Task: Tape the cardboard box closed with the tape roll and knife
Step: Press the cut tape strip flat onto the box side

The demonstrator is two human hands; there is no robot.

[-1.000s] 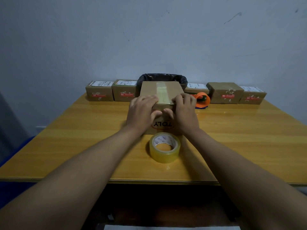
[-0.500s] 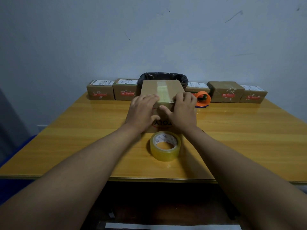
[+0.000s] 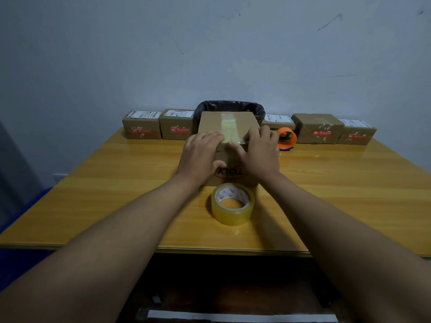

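Observation:
A brown cardboard box [image 3: 242, 122] stands mid-table with a strip of clear tape [image 3: 229, 127] running down the middle of its closed top. My left hand [image 3: 200, 157] lies flat over the box's near left corner. My right hand [image 3: 258, 155] lies over the near right corner, its thumb pressing the tape end on the front face. A roll of clear tape [image 3: 232, 203] lies flat on the table just in front of the box. An orange tool [image 3: 286, 138] sits behind my right hand; I cannot tell whether it is the knife.
Several small labelled cardboard boxes [image 3: 142, 124] line the back edge of the wooden table [image 3: 116, 194] against the wall. A bin lined with a black bag [image 3: 229, 107] stands behind the box. The table's near edge runs under my forearms.
My right thumb has slid up the front face toward the top edge, pressing the tape. My left hand has shifted slightly left. The box and roll have stayed in place.

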